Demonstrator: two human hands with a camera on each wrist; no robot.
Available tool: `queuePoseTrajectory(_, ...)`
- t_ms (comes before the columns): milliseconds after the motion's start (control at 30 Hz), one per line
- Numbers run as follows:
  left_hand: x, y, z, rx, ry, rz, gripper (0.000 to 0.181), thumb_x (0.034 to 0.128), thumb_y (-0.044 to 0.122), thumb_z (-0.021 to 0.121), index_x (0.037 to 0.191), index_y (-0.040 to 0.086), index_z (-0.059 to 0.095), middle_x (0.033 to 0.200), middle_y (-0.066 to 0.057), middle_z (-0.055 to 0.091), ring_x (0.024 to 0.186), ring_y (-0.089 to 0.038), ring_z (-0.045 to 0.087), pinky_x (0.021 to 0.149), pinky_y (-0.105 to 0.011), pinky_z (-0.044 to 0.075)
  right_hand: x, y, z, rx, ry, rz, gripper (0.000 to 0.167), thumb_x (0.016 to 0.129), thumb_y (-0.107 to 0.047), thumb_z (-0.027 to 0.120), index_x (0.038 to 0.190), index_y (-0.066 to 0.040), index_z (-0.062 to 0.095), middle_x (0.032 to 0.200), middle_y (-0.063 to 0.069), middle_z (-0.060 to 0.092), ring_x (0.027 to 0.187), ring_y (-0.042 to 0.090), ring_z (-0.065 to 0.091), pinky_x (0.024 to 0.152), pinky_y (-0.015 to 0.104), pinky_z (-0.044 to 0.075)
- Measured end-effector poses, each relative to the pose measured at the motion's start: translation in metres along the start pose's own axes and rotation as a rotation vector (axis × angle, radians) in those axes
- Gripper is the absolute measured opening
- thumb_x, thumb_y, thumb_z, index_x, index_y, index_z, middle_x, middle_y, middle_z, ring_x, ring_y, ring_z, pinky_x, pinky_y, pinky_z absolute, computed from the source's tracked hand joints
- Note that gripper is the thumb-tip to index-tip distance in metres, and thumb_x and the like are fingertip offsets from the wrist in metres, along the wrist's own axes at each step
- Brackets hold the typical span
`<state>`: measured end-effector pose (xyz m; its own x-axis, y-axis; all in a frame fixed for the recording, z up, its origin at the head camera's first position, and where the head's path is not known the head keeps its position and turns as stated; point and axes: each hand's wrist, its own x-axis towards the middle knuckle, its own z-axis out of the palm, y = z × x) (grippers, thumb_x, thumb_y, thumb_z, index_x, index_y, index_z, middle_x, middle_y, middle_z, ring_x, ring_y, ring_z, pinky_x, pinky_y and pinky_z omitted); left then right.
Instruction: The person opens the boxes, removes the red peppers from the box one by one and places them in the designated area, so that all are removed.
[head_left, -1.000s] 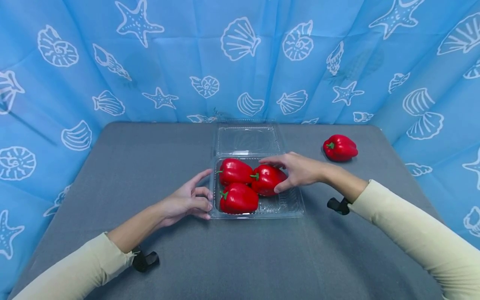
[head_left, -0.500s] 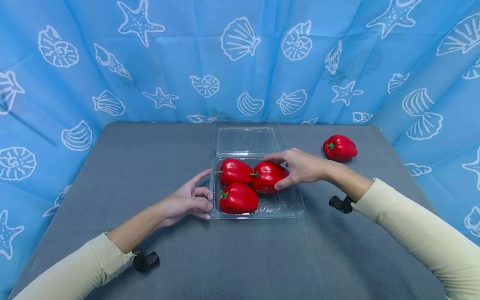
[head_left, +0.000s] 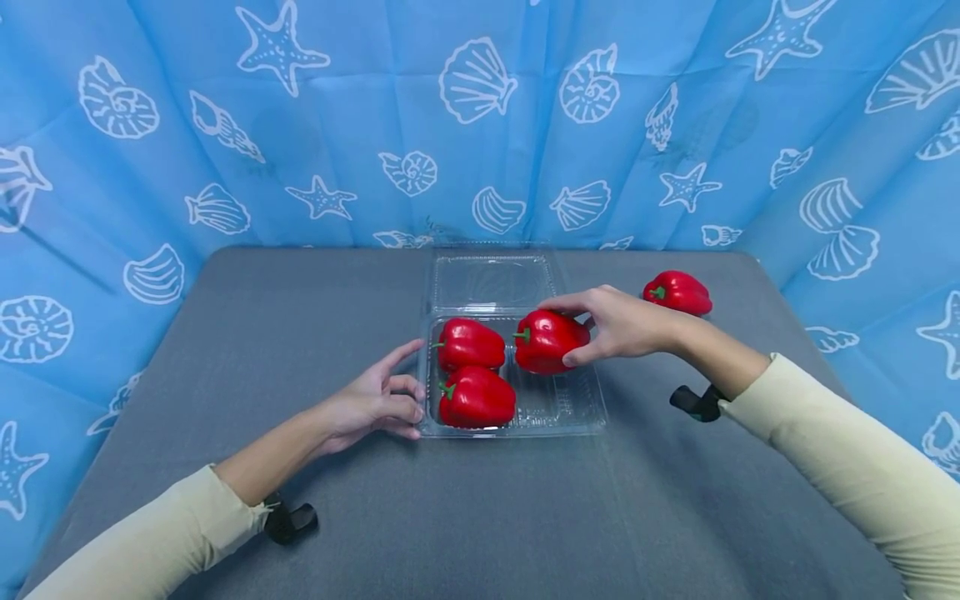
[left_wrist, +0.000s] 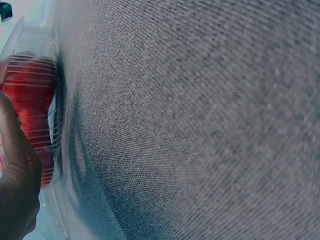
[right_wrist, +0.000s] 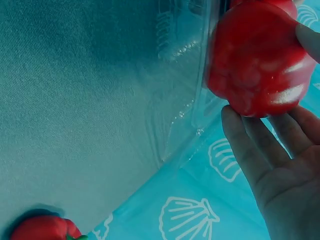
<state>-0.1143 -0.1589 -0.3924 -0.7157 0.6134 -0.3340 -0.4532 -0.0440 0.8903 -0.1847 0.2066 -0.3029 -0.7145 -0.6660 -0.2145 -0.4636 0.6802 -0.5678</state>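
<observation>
In the head view my right hand (head_left: pixel 618 325) grips a glossy red bell pepper (head_left: pixel 551 342) between thumb and fingers, over the right half of a clear plastic clamshell container (head_left: pixel 573 417). The right wrist view shows the thumb on one side of this bell pepper (right_wrist: pixel 260 60) and several fingers on the other. Two more red bell peppers, a rear one (head_left: pixel 470 344) and a front one (head_left: pixel 477 397), lie in the container's left half, stems pointing left. My left hand (head_left: pixel 367 410) touches the container's left edge with relaxed fingers. In the left wrist view that hand (left_wrist: pixel 20 170) partly covers the container.
The container's transparent lid (head_left: pixel 492 279) lies folded back behind its base. Another red bell pepper (head_left: pixel 678 292) sits on the grey table (head_left: pixel 315 308) at the far right, partly behind the right forearm. A blue curtain (head_left: pixel 337 108) with white shell prints surrounds the table's back and sides.
My right hand has moved up and to the right with its bell pepper, away from the two in the container. The left hand has stayed where it was.
</observation>
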Motion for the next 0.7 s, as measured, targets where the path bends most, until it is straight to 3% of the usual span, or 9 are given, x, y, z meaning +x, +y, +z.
queuePoseTrajectory(333, 0.0, 0.001, 0.001, 0.015, 0.007, -0.001, 0.09, 0.0904, -0.002, 0.062, 0.16, 0.025, 0.01, 0.104, -0.008, 0.057, 0.087, -0.021, 0.066, 0.082, -0.041, 0.06, -0.007, 0.002, -0.012, -0.032, 0.069, -0.008, 0.083, 0.068, -0.02, 0.09, 0.141, -0.007, 0.052, 0.13, 0.009, 0.061, 0.112, 0.027, 0.059, 0.082, 0.039, 0.059)
queuePoseTrajectory(700, -0.001, 0.002, 0.0, 0.007, -0.003, 0.004, 0.091, 0.0905, -0.002, 0.061, 0.16, 0.025, 0.009, 0.104, -0.008, 0.057, 0.087, -0.02, 0.066, 0.082, -0.04, 0.06, -0.016, 0.019, -0.025, 0.023, 0.188, -0.03, 0.08, 0.064, -0.015, 0.091, 0.136, -0.01, 0.056, 0.126, 0.007, 0.062, 0.111, 0.026, 0.057, 0.08, 0.041, 0.059)
